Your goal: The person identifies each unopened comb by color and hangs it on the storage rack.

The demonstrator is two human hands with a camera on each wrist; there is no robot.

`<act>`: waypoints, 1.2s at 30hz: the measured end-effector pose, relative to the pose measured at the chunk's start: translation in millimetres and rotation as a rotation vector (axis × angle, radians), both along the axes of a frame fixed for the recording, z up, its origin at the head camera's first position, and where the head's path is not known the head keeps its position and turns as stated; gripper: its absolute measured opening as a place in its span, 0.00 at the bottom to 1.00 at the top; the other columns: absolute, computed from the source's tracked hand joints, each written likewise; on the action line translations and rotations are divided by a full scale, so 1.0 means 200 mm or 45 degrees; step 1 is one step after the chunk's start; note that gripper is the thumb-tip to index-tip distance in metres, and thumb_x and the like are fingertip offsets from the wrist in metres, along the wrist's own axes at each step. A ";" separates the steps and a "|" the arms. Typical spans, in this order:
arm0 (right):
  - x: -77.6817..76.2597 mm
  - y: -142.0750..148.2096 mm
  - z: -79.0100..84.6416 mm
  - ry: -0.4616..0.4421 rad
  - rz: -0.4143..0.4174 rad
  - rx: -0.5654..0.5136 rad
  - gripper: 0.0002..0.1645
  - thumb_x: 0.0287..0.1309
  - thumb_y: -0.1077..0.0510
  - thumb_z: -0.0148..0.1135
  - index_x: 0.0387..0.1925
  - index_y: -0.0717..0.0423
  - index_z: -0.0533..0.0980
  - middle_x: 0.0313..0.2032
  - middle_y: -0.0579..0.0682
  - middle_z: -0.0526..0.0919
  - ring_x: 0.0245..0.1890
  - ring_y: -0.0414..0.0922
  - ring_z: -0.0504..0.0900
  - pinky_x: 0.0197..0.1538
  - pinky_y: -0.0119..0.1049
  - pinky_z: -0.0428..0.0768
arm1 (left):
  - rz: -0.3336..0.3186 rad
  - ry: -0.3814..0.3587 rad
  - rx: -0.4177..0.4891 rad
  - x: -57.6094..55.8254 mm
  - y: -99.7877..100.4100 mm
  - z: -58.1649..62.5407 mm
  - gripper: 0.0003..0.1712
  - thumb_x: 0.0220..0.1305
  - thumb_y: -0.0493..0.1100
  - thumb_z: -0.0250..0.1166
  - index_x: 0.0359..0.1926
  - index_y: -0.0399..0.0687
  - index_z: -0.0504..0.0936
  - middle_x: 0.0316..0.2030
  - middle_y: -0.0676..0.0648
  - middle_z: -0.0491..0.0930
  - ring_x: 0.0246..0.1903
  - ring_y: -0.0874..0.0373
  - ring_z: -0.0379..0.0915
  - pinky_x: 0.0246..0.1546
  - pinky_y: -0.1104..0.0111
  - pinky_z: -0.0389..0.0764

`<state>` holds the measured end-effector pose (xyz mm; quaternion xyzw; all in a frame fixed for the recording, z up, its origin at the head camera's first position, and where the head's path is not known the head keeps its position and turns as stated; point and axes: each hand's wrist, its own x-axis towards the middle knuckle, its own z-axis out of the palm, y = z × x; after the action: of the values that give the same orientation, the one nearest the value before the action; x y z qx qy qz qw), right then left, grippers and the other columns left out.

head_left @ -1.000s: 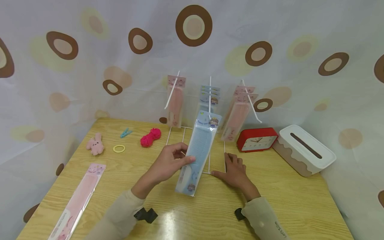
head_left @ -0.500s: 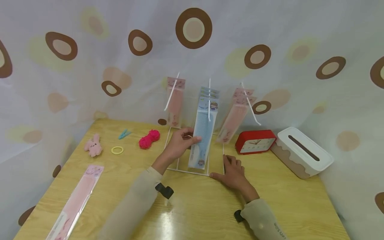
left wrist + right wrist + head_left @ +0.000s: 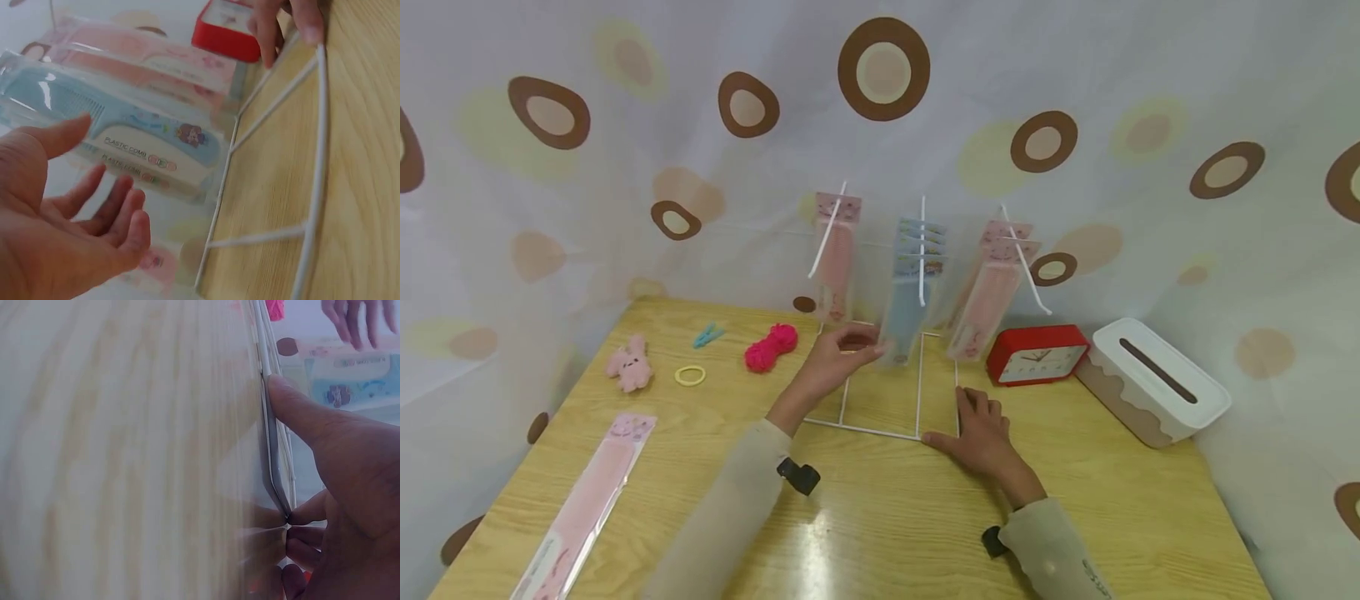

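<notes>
A white wire display rack (image 3: pixel 880 432) stands on the table with three hooks. On its middle hook hang several blue packaged combs (image 3: pixel 908 307); the front one is lettered "PLASTIC COMB" in the left wrist view. My left hand (image 3: pixel 833 364) is beside their lower left edge, thumb and fingers spread apart with nothing between them. My right hand (image 3: pixel 983 433) holds the rack's front right base corner, thumb on the front wire and bent fingers at the side wire. Pink packaged combs hang on the left hook (image 3: pixel 827 235) and the right hook (image 3: pixel 1026 265).
A pink packaged comb (image 3: pixel 587 500) lies at the table's left. Behind it are a pink plush toy (image 3: pixel 631 364), yellow ring (image 3: pixel 689 376), blue clip (image 3: pixel 707 335) and pink yarn (image 3: pixel 771 347). A red clock (image 3: pixel 1037 355) and tissue box (image 3: pixel 1157 379) stand at right.
The front blue packaged comb has slid back along the middle hook to the others. My left hand has let go of it and drawn slightly left; the right hand stays at the corner.
</notes>
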<state>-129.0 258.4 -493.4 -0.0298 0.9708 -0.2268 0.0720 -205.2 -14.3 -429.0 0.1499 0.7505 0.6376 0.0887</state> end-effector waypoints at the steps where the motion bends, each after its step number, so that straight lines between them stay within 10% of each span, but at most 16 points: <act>1: 0.00 0.00 0.00 0.000 -0.003 0.001 0.65 0.53 0.28 0.66 0.76 0.63 0.52 0.72 0.63 0.55 0.66 0.64 0.55 0.62 0.64 0.58 | 0.018 0.018 -0.050 0.02 -0.03 0.00 0.25 0.66 0.44 0.68 0.60 0.38 0.77 0.56 0.39 0.78 0.57 0.45 0.74 0.56 0.56 0.78; 21: -0.01 0.01 -0.02 -0.004 0.006 -0.006 0.66 0.54 0.27 0.65 0.77 0.63 0.51 0.72 0.63 0.53 0.66 0.65 0.54 0.62 0.65 0.56 | 0.326 0.061 -0.764 0.60 -0.99 -0.03 0.28 0.73 0.53 0.60 0.61 0.35 0.73 0.58 0.34 0.73 0.55 0.38 0.73 0.54 0.44 0.74; 36: -0.01 -0.02 0.06 -0.074 0.052 0.052 0.65 0.55 0.29 0.65 0.75 0.68 0.51 0.70 0.68 0.55 0.66 0.67 0.54 0.61 0.67 0.58 | 0.210 -0.204 -1.380 0.80 -1.46 -0.08 0.49 0.61 0.63 0.68 0.60 0.22 0.66 0.48 0.17 0.68 0.43 0.26 0.74 0.32 0.42 0.78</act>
<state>-131.4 254.5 -481.0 -0.0415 0.9719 -0.2064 0.1055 -45.6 -306.1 -445.5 -0.0254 0.9713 0.1744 0.1600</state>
